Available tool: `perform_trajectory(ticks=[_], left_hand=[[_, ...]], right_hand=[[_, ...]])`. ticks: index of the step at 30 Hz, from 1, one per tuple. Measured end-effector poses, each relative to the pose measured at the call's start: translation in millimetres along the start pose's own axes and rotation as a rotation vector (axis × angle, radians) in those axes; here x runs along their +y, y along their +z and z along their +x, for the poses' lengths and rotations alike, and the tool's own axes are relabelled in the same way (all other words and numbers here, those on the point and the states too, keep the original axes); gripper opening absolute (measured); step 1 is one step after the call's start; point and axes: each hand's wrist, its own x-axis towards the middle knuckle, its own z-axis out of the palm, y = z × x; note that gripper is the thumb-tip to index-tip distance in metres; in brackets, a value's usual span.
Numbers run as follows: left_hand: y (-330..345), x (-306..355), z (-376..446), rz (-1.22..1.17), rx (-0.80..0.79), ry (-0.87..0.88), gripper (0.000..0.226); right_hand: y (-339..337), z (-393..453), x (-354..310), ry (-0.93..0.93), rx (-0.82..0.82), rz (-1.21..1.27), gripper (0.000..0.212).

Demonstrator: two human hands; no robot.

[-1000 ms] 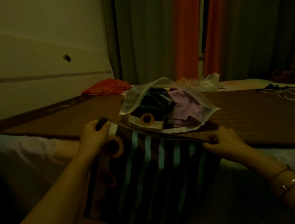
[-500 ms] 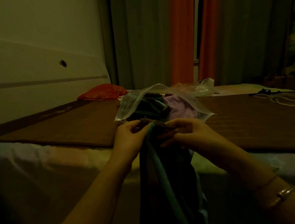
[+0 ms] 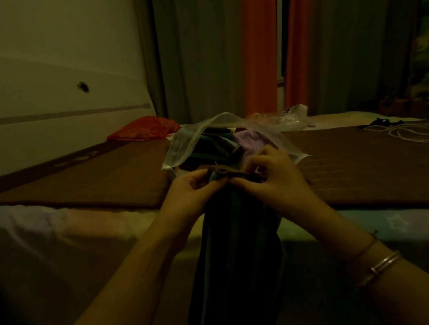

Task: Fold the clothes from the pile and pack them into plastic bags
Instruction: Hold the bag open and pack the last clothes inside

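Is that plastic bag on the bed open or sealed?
Open. The plastic bag gapes at its mouth, its top flap lifted, with folded clothes showing inside.

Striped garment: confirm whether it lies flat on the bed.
No: both the left hand and right hand hold the striped garment up, hanging.

Dark striped garment (image 3: pixel 235 254), teal on near-black, hanging bunched in a narrow drop from its top edge. Up at 12 o'clock, clear plastic bag (image 3: pixel 192 146) on the bed, mouth gaping, stuffed with folded clothes (image 3: pixel 248 140), lilac and teal.
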Motion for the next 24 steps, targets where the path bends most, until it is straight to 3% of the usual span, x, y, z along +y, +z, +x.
perform_trajectory(ticks=[4, 7, 9, 13, 16, 18, 20, 22, 24], left_hand=[[-19, 0, 5, 0.073, 0.042, 0.002, 0.018], [-35, 0, 6, 0.106, 0.086, -0.001, 0.018], [-40, -1, 7, 0.134, 0.091, 0.003, 0.018], [-45, -7, 11, 0.140, 0.123, -0.005, 0.020], [-42, -10, 14, 0.162, 0.126, 0.010, 0.021], [-40, -12, 16, 0.185, 0.138, 0.020, 0.022], [-39, -12, 18, 0.169, 0.142, 0.029, 0.025], [-37, -10, 20, 0.130, 0.133, 0.063, 0.026], [-32, -7, 20, 0.103, 0.116, 0.109, 0.026]], right_hand=[[-14, -7, 14, 0.068, -0.395, -0.018, 0.047], [-26, -12, 28, 0.081, -0.513, -0.065, 0.046], [-30, -13, 32, 0.080, -0.465, 0.031, 0.034], [-29, -11, 29, -0.012, -0.252, 0.184, 0.030], [-29, -12, 30, -0.111, -0.221, -0.041, 0.029], [-30, -12, 35, -0.084, -0.287, -0.295, 0.034], [-28, -14, 38, -0.046, -0.259, -0.365, 0.036], [-26, -14, 34, -0.042, -0.090, -0.136, 0.038], [-23, -10, 30, -0.003, 0.065, 0.156, 0.054]])
